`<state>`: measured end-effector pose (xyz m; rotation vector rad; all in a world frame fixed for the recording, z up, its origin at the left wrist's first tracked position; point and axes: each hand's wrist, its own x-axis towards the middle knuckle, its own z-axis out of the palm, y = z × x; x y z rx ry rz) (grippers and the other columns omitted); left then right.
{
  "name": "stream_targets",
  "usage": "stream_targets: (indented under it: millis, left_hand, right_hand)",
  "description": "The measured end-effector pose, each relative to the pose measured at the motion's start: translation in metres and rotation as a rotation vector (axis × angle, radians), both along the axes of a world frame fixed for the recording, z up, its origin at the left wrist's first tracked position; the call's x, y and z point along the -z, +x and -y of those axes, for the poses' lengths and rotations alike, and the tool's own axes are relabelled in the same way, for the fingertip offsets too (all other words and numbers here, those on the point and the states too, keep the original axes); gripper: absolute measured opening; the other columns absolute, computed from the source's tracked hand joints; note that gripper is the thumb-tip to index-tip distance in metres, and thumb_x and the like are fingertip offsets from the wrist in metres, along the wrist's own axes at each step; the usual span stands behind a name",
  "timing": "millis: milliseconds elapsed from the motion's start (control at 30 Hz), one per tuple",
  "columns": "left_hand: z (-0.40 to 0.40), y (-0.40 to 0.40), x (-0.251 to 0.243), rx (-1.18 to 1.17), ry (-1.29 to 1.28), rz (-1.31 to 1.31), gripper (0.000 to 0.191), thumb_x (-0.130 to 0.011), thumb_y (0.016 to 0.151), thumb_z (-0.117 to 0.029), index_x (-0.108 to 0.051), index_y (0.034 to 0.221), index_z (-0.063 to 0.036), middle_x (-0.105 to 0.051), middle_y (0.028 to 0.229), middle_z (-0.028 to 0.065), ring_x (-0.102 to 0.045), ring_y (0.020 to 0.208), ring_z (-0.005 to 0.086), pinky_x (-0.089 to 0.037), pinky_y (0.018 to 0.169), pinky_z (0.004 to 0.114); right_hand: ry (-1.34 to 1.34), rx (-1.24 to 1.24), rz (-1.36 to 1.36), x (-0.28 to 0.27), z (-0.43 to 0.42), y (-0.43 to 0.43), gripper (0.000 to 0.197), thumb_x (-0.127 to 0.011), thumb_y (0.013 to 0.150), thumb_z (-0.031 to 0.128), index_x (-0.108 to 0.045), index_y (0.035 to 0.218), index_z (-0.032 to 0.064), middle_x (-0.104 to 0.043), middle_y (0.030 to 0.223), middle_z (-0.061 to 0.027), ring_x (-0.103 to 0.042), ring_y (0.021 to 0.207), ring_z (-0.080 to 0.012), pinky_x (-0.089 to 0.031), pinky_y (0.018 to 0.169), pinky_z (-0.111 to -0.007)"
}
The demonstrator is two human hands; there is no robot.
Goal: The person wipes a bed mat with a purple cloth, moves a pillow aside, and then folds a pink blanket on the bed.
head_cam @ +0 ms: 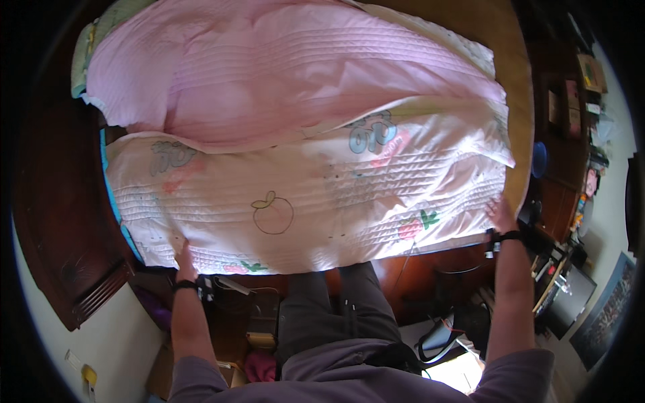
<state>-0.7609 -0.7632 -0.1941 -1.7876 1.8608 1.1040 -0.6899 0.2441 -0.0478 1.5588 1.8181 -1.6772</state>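
A quilt lies spread over the bed in front of me, its white side (pixel 312 186) printed with fruit outlines and lettering. Its far part is folded back, showing a pink quilted side (pixel 242 80). My left hand (pixel 186 264) is at the near edge, thumb over the white fabric and the other fingers largely hidden. At the near right corner, my right hand (pixel 500 215) touches the quilt's side edge; whether its fingers pinch the cloth is unclear. Both wrists wear dark bands with small devices. Creases run across the quilt near my right hand.
A dark wooden headboard (pixel 60 186) borders the bed on the left. Tan bedding (pixel 516 101) shows beyond the quilt's right end. Shelves with boxes (pixel 572 108) line the right wall. A bag (pixel 453 327) and cardboard boxes (pixel 161 367) are around my legs.
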Motion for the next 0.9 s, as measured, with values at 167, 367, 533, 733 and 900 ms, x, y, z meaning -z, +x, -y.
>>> stream_targets:
  millis: [167,367,533,733,900]
  left_hand:
    - [0.049,0.132,0.018,-0.025,0.612,0.012,0.084,-0.049,0.078,-0.070,-0.032,0.139,-0.0144,-0.043,0.138,0.0079,-0.044,0.122,0.0323,-0.020,0.094,0.071]
    - [-0.092,0.074,0.036,-0.111,0.453,0.164,0.067,-0.063,0.080,-0.048,-0.027,0.129,-0.0193,-0.059,0.082,0.0018,-0.055,0.090,0.0213,-0.039,0.078,0.048]
    - [-0.145,0.062,-0.014,-0.016,0.379,0.055,0.085,-0.063,0.079,-0.030,-0.006,0.142,-0.0244,-0.048,0.116,0.0029,-0.054,0.096,0.0206,-0.041,0.075,0.042]
    - [-0.177,0.103,-0.003,0.003,0.332,0.100,0.052,-0.061,0.081,-0.027,-0.031,0.124,-0.0249,-0.044,0.115,0.0004,-0.054,0.097,0.0217,-0.042,0.072,0.043]
    - [-0.279,0.108,-0.007,0.073,0.306,0.353,0.061,-0.059,0.084,-0.033,-0.021,0.129,-0.0204,-0.039,0.120,0.0065,-0.055,0.098,0.0289,-0.045,0.071,0.046]
  right_hand:
    - [-0.154,-0.195,0.252,0.081,0.144,0.009,0.072,-0.056,0.086,0.046,-0.022,0.144,0.0207,-0.032,0.140,-0.0091,-0.035,0.125,-0.0285,-0.038,0.093,-0.051]
    - [-0.010,-0.494,0.323,0.119,0.190,0.008,0.087,-0.062,0.083,0.046,-0.012,0.149,0.0182,-0.021,0.152,-0.0130,-0.022,0.138,-0.0304,-0.028,0.103,-0.053]
    - [-0.096,-0.286,0.423,0.099,0.205,-0.011,0.041,-0.059,0.085,0.034,-0.057,0.116,0.0060,-0.067,0.102,-0.0065,-0.066,0.091,-0.0191,-0.050,0.075,-0.040]
    - [0.812,-0.064,0.577,0.155,0.067,0.063,0.044,-0.060,0.077,0.035,-0.057,0.110,0.0059,-0.065,0.099,-0.0127,-0.062,0.091,-0.0288,-0.048,0.083,-0.045]
    - [1.023,0.026,0.845,0.100,-0.033,0.082,0.066,-0.064,0.075,0.046,-0.045,0.124,0.0066,-0.051,0.124,-0.0131,-0.043,0.120,-0.0300,-0.036,0.098,-0.046]
